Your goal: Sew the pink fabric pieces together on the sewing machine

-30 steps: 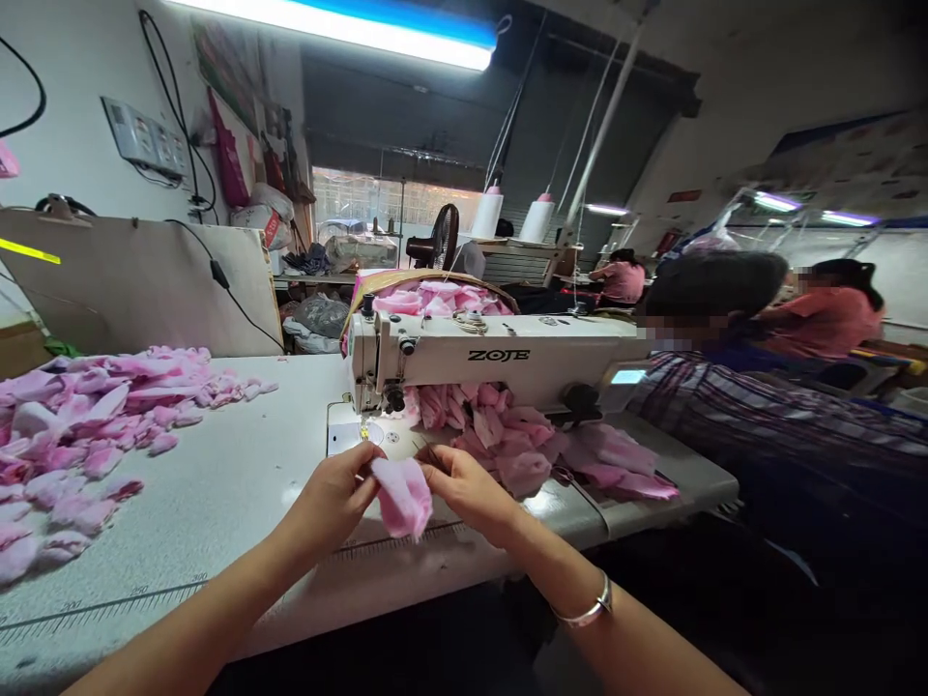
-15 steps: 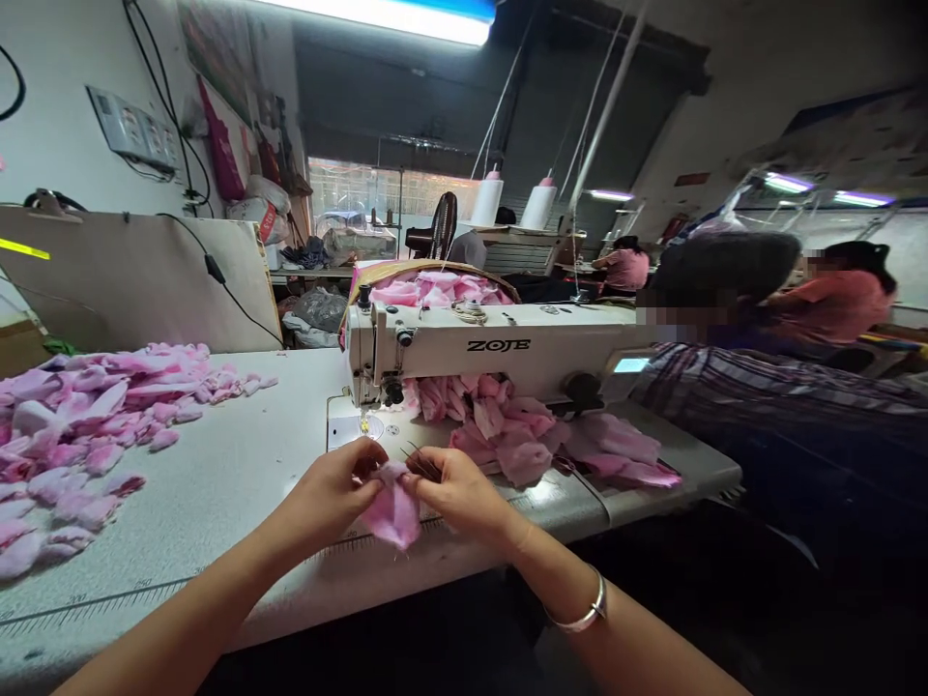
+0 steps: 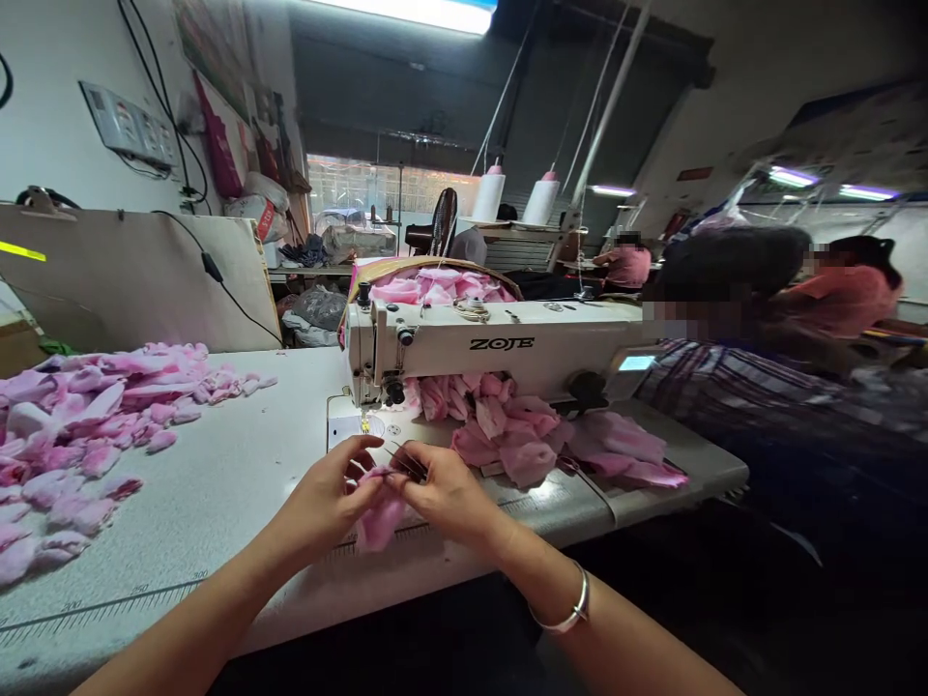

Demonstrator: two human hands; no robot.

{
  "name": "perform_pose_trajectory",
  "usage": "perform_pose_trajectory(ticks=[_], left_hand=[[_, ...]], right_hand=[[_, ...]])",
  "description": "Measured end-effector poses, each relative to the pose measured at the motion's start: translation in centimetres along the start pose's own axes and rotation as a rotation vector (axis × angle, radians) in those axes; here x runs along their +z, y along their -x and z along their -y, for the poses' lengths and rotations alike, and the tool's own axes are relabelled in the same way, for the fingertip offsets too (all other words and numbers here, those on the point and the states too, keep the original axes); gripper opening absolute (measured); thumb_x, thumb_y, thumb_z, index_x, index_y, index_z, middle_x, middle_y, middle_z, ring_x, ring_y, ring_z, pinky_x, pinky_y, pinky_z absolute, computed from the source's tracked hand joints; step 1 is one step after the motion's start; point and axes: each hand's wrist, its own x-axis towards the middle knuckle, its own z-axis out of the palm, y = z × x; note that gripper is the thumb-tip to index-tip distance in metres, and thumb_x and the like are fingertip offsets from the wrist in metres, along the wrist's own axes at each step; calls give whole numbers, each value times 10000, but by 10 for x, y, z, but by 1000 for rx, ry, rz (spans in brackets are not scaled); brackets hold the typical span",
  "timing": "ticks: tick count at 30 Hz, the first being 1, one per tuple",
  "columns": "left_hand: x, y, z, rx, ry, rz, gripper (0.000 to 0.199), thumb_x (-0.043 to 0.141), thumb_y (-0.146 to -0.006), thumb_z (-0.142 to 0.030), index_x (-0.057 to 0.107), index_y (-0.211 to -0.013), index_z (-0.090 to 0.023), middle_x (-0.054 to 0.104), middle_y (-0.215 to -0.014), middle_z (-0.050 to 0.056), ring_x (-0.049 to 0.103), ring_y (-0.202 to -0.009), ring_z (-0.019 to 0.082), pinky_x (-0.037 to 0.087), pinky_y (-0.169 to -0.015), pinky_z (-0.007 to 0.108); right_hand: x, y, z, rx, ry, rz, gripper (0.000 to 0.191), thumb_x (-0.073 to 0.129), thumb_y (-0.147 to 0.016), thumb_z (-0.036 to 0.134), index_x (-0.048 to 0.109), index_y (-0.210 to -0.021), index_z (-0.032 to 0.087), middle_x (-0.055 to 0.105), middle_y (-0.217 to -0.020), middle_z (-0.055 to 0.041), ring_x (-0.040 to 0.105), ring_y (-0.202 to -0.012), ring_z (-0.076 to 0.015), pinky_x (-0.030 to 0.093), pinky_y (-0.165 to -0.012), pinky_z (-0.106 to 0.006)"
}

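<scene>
Over the white surface (image 3: 217,493), the left hand (image 3: 323,493) and the right hand (image 3: 449,493) pinch a pink fluffy fabric piece (image 3: 377,519) between them, both grips closed on it, just in front of the sewing machine (image 3: 493,348). The piece droops below the fingers. A pink heap (image 3: 94,396) lies to the left, and another pink heap (image 3: 522,435) sits beneath the machine's arm.

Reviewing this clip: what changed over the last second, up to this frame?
The left hand and right hand drew closer, their fingers gathering the pink fabric piece into a bunch instead of a loose flap. Nothing was let go. The sewing machine and pink pile stayed put; the view shifted slightly.
</scene>
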Motion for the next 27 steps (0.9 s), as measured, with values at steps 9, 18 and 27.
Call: perform_pose_trajectory(ticks=[9, 18, 27], left_hand=[[-11, -2, 12, -121, 69, 48, 256, 454, -756, -240, 555, -979, -167, 613, -894, 30, 560, -772, 147, 432, -660, 249], [-43, -49, 17, -281, -184, 266, 336, 613, -623, -302, 604, -920, -144, 573, -669, -17, 489, -534, 117, 316, -472, 215], [-42, -68, 28, -185, -375, 264, 187, 538, -709, -329, 610, -768, -167, 559, -644, -10, 463, -564, 130, 269, -495, 228]], right_hand=[[14, -10, -2, 77, -97, -92, 186, 566, -823, 345, 475, -740, 206, 528, -664, 31, 477, -608, -123, 337, -546, -242], [19, -6, -11, -4, 297, 28, 162, 529, -856, 259, 559, -1009, 215, 637, -864, -33, 585, -734, -166, 359, -604, -251], [19, -2, -12, -231, 508, 298, 336, 481, -828, 165, 544, -1150, 238, 602, -1051, -52, 563, -838, -179, 384, -658, -275]])
